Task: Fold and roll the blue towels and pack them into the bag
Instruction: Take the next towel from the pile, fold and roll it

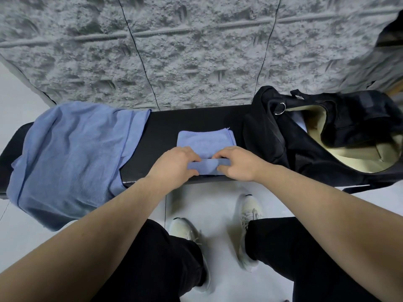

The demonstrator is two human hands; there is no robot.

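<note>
White tile floor nearest, w/ person's pale sneakers and black trousers. Beyond it, black table against grey textured wall. At table's near edge, left hand and right hand each have a curled grip on rolled near end of folded blue towel; its far part lies flat. Loose blue towel drapes table's left end. Open black bag sits at right, beige lining showing.
</note>
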